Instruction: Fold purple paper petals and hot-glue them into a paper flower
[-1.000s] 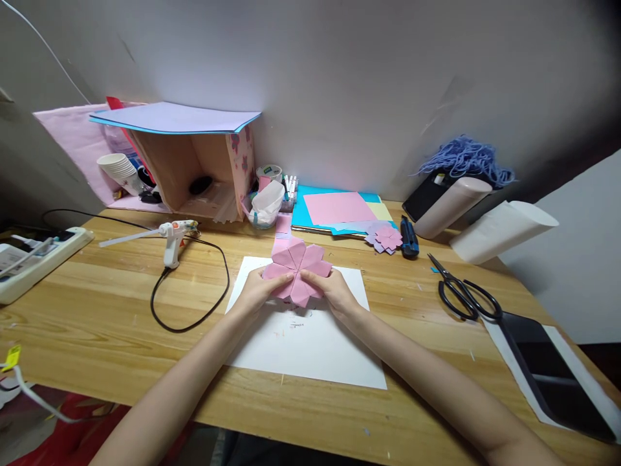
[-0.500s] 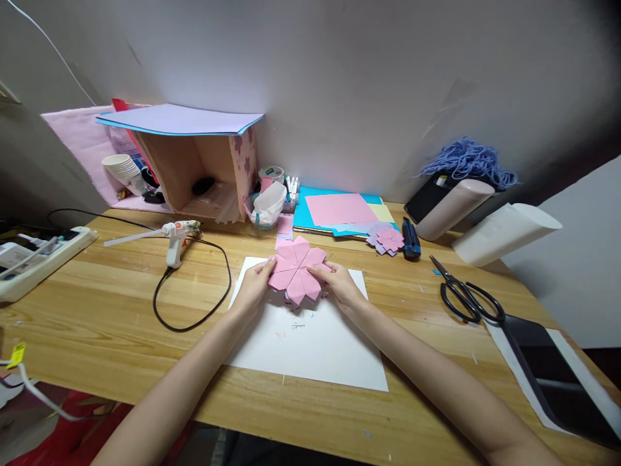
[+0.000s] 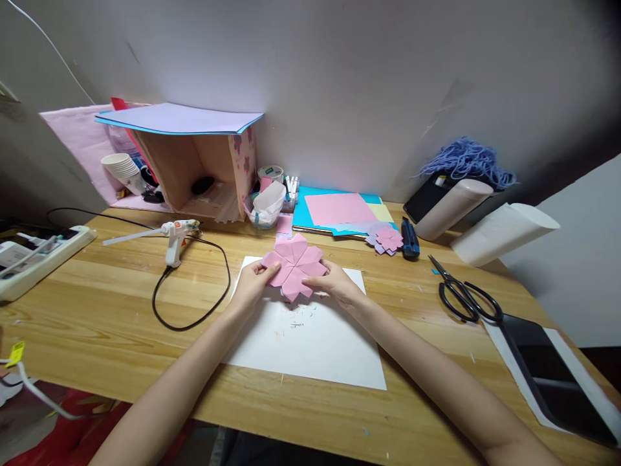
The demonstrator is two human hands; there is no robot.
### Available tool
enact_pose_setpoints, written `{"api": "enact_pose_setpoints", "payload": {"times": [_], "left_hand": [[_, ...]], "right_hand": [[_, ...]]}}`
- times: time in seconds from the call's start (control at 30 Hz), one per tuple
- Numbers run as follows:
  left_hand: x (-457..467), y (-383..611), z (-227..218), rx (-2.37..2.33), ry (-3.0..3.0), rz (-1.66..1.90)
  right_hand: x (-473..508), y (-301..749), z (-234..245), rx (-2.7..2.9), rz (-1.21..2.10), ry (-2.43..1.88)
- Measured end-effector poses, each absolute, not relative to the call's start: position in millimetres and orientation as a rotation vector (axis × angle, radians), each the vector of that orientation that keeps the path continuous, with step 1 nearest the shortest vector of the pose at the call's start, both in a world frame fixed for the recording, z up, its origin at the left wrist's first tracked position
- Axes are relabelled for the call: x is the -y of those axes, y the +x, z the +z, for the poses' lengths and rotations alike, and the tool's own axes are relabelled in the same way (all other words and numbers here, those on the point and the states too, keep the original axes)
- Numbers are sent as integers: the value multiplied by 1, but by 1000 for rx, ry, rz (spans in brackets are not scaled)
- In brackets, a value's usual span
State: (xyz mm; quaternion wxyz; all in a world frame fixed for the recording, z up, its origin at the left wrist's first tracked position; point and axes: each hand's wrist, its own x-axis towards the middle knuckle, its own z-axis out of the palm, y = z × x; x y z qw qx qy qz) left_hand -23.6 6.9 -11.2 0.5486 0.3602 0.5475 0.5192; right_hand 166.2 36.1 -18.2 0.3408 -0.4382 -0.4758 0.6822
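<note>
Between my two hands is a pink paper flower (image 3: 297, 262) with notched petals and fold lines meeting at its centre. My left hand (image 3: 253, 279) pinches its left edge, thumb on top. My right hand (image 3: 334, 282) grips the right edge the same way, with the fingers tucked under and partly hidden. The flower is held over a white paper sheet (image 3: 310, 349) that carries small coloured marks and scraps. A smaller layered pink and purple paper flower (image 3: 387, 239) lies farther back on the right.
A white glue gun (image 3: 177, 239) with its looped black cord stands on the left of the wooden table (image 3: 107, 298). Black-handled scissors (image 3: 468, 298) and a black tablet-like slab (image 3: 548, 375) lie right. Behind are a cardboard box (image 3: 245, 162), coloured paper (image 3: 337, 210) and a blue cutter (image 3: 410, 239).
The pink paper flower has turned a little in my hands and shifted slightly left. My left thumb now reaches farther onto its face, and my right thumb sits lower.
</note>
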Motion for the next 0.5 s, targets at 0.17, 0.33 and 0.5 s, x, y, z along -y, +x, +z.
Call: {"api": "enact_pose_setpoints", "payload": {"times": [0.17,0.33,0.5], "left_hand": [[-9,-29,-5,-1280,772,1287],[-12,-38,-1,-1295,763,1328],[-1,-57,-1,-1344,750,1301]], "right_hand": [[-40,171,-7,1385,1884,-961],[-52,180,0,1290,1770,-1214],[-62,188,-2,1378,1448,-1266]]}}
